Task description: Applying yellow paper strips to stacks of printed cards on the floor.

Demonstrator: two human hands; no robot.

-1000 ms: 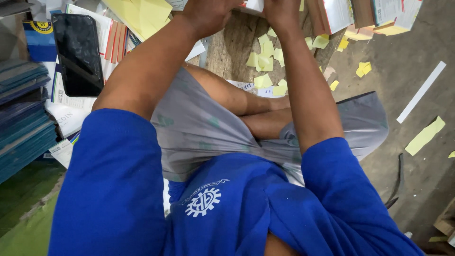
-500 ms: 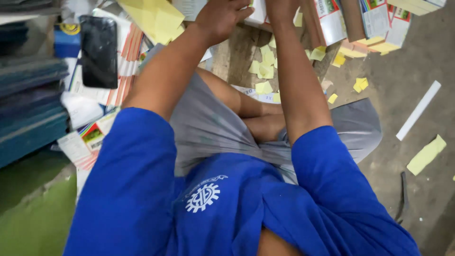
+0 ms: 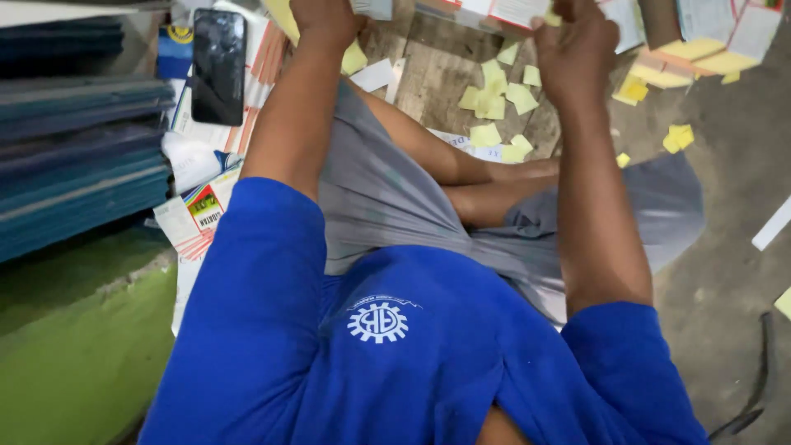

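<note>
1. Nearest to us, below both hands, we sit cross-legged on the bare floor (image 3: 733, 272) in a blue shirt and grey shorts; nothing of the work lies this close.

2. Between our forearms, on the wooden board (image 3: 428, 74) just short of the hands, lie the yellow paper scraps (image 3: 494, 99). We count about ten on the board and by the knee, and roughly six more to the right of the right hand. We judge these to be trimmings or peeled slips, so a fair part of the work looks done.

3. Our left hand (image 3: 325, 21) sits at the top edge, curled down over a yellow sheet (image 3: 284, 16); the fingers are cut off by the frame, so we cannot tell whether they pinch it or merely rest on it.

4. Our right hand (image 3: 577, 49) is closed, fingertips pressed together on a small yellow slip at the edge of a red-and-white booklet (image 3: 503, 12).

5. Beyond the right hand we count about three more booklets (image 3: 725, 33), some with yellow strips showing; we judge these remain to be handled.

6. Left of the left hand lies one black phone (image 3: 218, 66) on printed papers, beside one stack of blue boards (image 3: 82, 165).
</note>
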